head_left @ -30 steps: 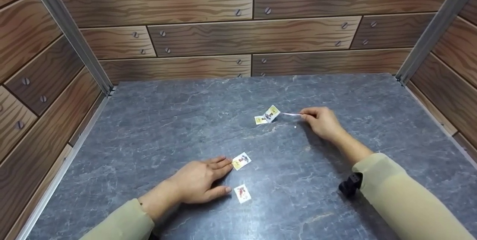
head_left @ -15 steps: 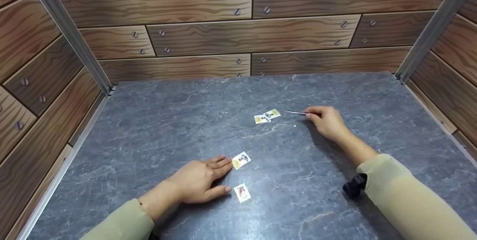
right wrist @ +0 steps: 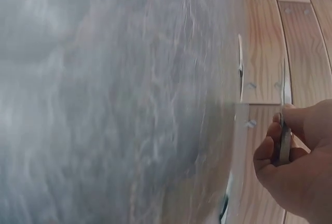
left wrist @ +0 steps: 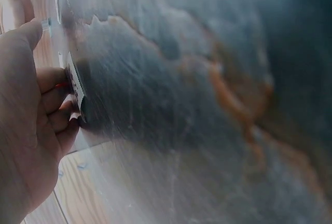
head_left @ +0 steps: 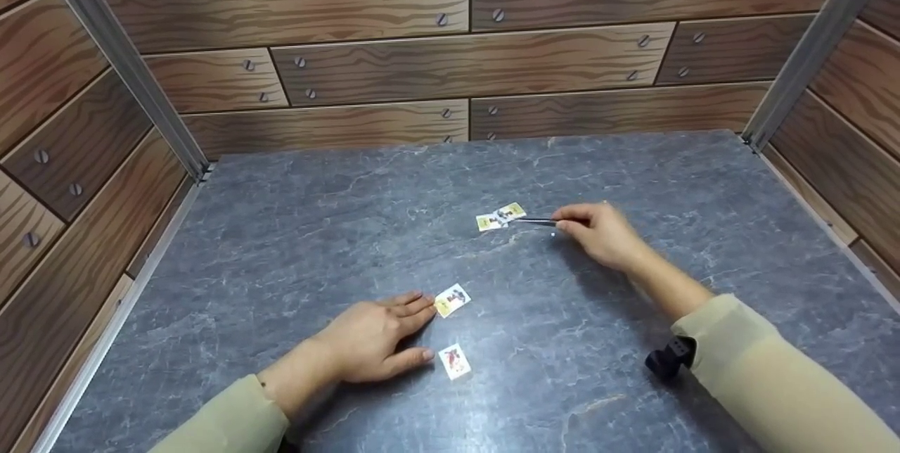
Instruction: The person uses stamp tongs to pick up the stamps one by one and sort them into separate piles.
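My right hand [head_left: 605, 233] pinches slim metal tweezers [head_left: 536, 221], their tips at the right edge of two overlapping small cards [head_left: 511, 212]. In the right wrist view the right hand [right wrist: 301, 156] has thumb and fingers round the tweezers [right wrist: 286, 94]. My left hand [head_left: 376, 340] lies on the table with fingers extended, fingertips touching the corner of a yellow-and-white card [head_left: 452, 300]. Just right of its thumb tip is a card with a red figure [head_left: 455, 361]. The left wrist view shows the left hand [left wrist: 31, 110] beside a card [left wrist: 75, 84].
A tiny white speck [head_left: 553, 234] lies on the grey marbled table [head_left: 316, 228] below the tweezers. Wood-patterned walls [head_left: 380, 73] with metal corner posts [head_left: 130, 66] enclose the back and both sides. A black device [head_left: 670, 358] is strapped under the right sleeve.
The far right card, raised and tilted a second ago, now lies flatter over its neighbour. The tweezers drew off to the right, then came back left to the cards. My left hand stays in place.
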Motion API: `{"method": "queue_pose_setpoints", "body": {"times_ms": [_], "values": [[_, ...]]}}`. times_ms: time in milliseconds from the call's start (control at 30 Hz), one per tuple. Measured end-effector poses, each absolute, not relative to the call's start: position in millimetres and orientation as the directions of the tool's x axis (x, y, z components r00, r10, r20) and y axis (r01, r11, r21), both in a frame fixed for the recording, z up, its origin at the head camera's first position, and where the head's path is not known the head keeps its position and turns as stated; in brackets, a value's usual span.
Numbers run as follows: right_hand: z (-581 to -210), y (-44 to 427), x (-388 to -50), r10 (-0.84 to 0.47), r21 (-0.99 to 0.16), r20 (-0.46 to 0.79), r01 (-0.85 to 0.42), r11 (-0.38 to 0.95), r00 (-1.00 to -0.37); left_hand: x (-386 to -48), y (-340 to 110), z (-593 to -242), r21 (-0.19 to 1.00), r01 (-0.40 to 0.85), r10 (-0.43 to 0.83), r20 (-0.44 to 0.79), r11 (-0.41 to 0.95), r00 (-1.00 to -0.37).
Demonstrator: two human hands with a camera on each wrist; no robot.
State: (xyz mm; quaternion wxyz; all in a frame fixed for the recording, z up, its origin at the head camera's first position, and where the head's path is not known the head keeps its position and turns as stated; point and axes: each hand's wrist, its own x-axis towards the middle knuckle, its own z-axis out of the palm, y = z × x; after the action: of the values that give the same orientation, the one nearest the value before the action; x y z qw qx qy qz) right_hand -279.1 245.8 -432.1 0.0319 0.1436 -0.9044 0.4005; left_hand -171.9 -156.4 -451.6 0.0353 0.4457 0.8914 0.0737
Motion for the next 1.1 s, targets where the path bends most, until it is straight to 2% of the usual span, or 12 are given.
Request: {"method": "queue_pose_setpoints", "body": {"times_ms": [567, 800, 1100], "values": [[-437.8, 215.8, -254.3, -0.526, -0.782, 0.044, -0.357, 0.511, -0.85, -171.3, -155.4, -451.0, 0.159, 0.789, 0.799, 0.003, 0.593, -0.601], [-443.1, 207.5, -249.6, -0.575, -0.779, 0.001, -0.361, 0.512, -0.818, -171.7, -154.8, -450.6, 0.155, 0.793, 0.802, 0.008, 0.589, -0.597], [-446.0, 198.8, -245.1, -0.585, -0.737, -0.019, -0.384, 0.557, -0.811, -171.3, -154.7, -451.8, 0.158, 0.782, 0.793, -0.009, 0.603, -0.609]]}}
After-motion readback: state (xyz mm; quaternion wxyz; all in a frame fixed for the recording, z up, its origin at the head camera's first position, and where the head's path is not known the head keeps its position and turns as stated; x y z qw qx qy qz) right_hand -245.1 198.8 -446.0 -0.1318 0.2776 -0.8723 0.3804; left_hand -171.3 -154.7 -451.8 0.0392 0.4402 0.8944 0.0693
